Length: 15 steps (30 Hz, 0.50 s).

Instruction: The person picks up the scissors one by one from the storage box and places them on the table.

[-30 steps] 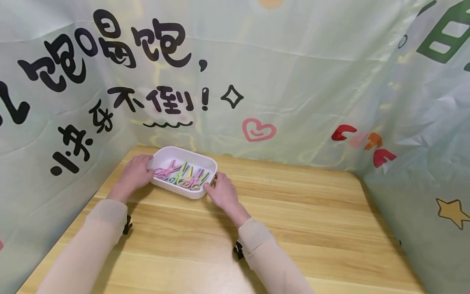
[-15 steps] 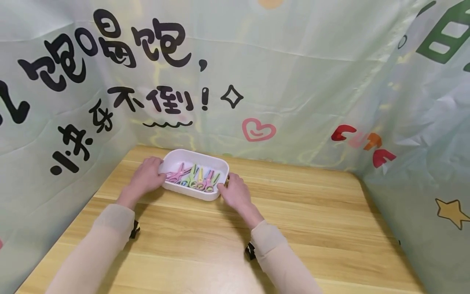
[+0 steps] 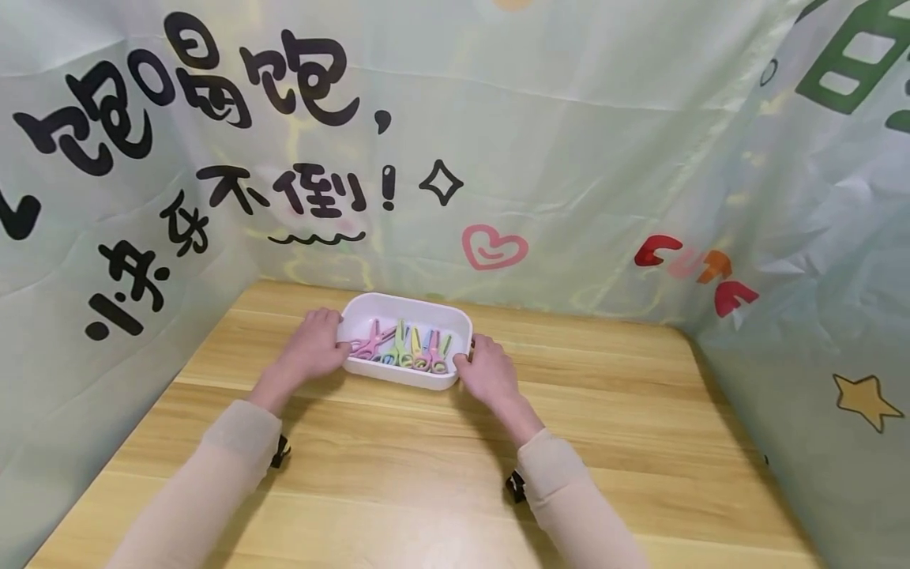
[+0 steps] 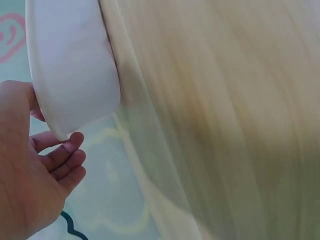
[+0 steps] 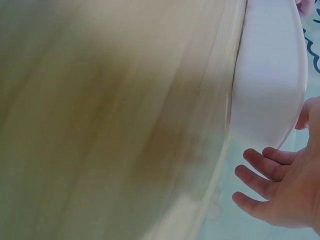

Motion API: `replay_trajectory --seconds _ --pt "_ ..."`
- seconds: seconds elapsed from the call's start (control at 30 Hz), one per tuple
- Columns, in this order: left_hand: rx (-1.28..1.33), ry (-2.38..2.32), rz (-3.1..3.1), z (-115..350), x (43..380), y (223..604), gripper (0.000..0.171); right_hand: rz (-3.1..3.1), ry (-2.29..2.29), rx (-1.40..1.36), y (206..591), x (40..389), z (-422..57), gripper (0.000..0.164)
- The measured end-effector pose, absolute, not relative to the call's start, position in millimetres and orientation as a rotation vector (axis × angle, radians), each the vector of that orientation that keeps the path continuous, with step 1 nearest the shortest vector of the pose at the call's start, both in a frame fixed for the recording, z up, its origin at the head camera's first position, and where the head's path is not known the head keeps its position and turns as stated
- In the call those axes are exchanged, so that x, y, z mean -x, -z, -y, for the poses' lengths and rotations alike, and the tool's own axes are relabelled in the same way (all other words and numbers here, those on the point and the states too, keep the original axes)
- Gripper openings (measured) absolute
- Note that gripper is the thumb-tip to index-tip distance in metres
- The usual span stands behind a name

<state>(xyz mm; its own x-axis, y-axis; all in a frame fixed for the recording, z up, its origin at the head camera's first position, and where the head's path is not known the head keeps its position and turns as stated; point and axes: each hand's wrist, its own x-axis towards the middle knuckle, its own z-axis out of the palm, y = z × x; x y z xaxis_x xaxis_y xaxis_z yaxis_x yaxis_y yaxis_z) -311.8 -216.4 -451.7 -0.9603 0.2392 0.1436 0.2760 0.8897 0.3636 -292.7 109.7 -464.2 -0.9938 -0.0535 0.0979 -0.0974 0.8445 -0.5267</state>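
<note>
A white plastic tray (image 3: 398, 374) with rounded corners is at the back of the table, left of the middle. Several small scissors in pink (image 3: 370, 345), green and yellow lie inside it. My left hand (image 3: 316, 348) holds the tray's left end, thumb at the rim and fingers round the outside. At the opposite end my right hand (image 3: 490, 371) grips the rim in the same way. In the left wrist view the tray's wall (image 4: 75, 65) sits between thumb and curled fingers. The right wrist view has several fingers (image 5: 255, 182) spread below the tray's corner.
The wooden table (image 3: 398, 482) runs from the back fabric to the front. Printed fabric backdrops (image 3: 597, 158) stand close behind the tray and along the left and right sides, with black lettering, a pink heart and a yellow star.
Both hands have moved the tray to the right along the back of the table, with the scissors in it. The head view has shifted slightly.
</note>
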Motion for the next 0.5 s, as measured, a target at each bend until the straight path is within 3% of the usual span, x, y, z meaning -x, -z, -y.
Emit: replay_trajectory --seconds 0.5 --pt "0.494 0.61 2.925 148.5 298.9 453.6 0.057 2.925 -0.673 -0.28 465.8 288.6 -197.0 0.056"
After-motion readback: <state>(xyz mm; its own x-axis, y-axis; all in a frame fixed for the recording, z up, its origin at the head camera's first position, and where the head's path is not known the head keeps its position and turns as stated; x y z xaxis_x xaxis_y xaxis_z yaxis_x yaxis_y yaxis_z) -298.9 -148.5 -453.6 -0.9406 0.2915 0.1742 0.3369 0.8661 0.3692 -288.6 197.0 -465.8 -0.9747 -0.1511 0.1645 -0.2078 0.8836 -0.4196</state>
